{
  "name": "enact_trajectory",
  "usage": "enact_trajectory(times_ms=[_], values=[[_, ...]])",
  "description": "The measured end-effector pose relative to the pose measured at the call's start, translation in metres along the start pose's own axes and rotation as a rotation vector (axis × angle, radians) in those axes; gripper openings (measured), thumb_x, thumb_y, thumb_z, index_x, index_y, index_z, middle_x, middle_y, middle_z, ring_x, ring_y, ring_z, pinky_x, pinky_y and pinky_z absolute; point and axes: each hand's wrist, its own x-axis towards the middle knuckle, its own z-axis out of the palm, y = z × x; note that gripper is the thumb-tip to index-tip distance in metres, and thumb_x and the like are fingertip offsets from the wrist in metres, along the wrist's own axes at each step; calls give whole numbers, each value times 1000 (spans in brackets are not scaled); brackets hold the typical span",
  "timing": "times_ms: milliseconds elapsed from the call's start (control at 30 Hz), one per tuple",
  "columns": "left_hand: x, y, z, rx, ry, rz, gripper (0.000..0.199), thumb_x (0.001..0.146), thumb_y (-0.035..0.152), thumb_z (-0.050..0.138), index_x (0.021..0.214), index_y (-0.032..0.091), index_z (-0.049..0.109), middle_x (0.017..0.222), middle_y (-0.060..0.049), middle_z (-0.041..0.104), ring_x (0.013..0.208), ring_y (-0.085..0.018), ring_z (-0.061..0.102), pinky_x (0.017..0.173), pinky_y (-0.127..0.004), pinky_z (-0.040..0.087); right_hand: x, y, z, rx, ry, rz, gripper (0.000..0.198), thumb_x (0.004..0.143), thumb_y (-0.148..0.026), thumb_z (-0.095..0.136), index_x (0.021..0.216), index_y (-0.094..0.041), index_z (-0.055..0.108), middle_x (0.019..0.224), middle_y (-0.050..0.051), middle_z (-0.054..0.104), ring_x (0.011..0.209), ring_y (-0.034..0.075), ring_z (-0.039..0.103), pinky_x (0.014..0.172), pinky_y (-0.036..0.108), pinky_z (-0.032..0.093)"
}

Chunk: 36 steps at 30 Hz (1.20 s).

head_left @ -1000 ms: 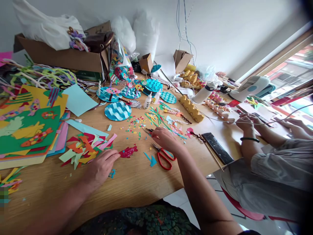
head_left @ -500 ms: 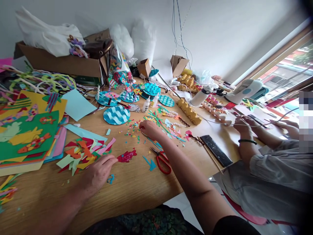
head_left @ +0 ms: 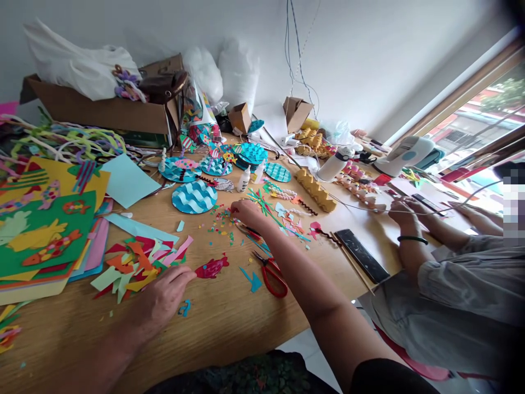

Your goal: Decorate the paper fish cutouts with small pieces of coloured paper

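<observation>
My left hand (head_left: 166,293) pinches the head end of a red paper fish (head_left: 212,268), which lies low over the wooden table (head_left: 229,328). A small light dot shows on the fish. My right hand (head_left: 247,213) reaches forward to the scattered coloured paper dots (head_left: 225,221), its fingers drawn together. Whatever those fingertips may hold is hidden or too small to make out. Red-handled scissors (head_left: 274,278) rest on the table below my right forearm, beside blue paper scraps (head_left: 252,282). A curled blue piece (head_left: 184,308) lies near my left hand.
Paper offcuts (head_left: 139,262) and stacked coloured sheets (head_left: 82,235) lie left. Blue wavy discs (head_left: 194,197) and glue bottles (head_left: 244,179) stand behind. A black tray (head_left: 361,254) lies right, near another person's hands (head_left: 406,213). A cardboard box (head_left: 102,117) stands at the back.
My right hand has shifted slightly left and back among the paper dots. The left hand still pinches the fish. The whole view has moved a little.
</observation>
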Motion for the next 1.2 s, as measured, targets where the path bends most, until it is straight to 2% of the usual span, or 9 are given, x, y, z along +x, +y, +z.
enact_trajectory(times_ms=[267, 667, 867, 1000, 1100, 1200], values=[[0, 0, -1, 5, -8, 1, 32, 83, 10, 31, 94, 19, 60, 90, -5, 63, 85, -14, 59, 79, -23, 49, 2, -2, -3, -22, -22, -36, 22, 75, -21, 50, 91, -19, 63, 94, 4, 64, 86, 15, 55, 60, 21, 33], [-1, -1, 0, 4, -22, 2, 32, 83, 9, 30, 94, 19, 59, 89, -5, 63, 85, -14, 59, 78, -24, 49, 3, -1, 1, -11, -8, -14, 23, 74, -18, 47, 90, -17, 63, 90, 6, 64, 79, 15, 54, 57, 22, 30], [0, -1, -1, 8, -19, 20, 31, 84, 9, 31, 96, 18, 58, 90, -5, 62, 86, -14, 59, 79, -23, 48, 2, 3, 1, 45, 36, -5, 20, 73, -20, 48, 87, -16, 62, 86, 6, 63, 76, 14, 52, 55, 22, 29], [-1, 0, -1, 21, -21, 11, 31, 84, 9, 30, 95, 18, 59, 90, -5, 62, 86, -14, 59, 79, -23, 47, -5, 5, -4, 91, 87, -4, 18, 73, -14, 45, 83, -15, 60, 77, 4, 62, 68, 11, 50, 55, 21, 29], [-2, 1, 0, 16, -26, -7, 32, 84, 9, 30, 95, 18, 59, 91, -4, 62, 87, -14, 58, 80, -24, 48, -13, 6, -4, 251, 165, -22, 13, 71, -13, 47, 76, -14, 58, 70, 1, 59, 63, 9, 47, 56, 19, 31], [-2, 1, 0, 8, 0, -23, 32, 84, 11, 31, 96, 19, 60, 91, -4, 63, 87, -14, 59, 80, -24, 48, -22, 7, 1, 544, 229, -41, 5, 67, -15, 53, 71, -14, 56, 61, -3, 53, 55, 7, 44, 53, 19, 31]])
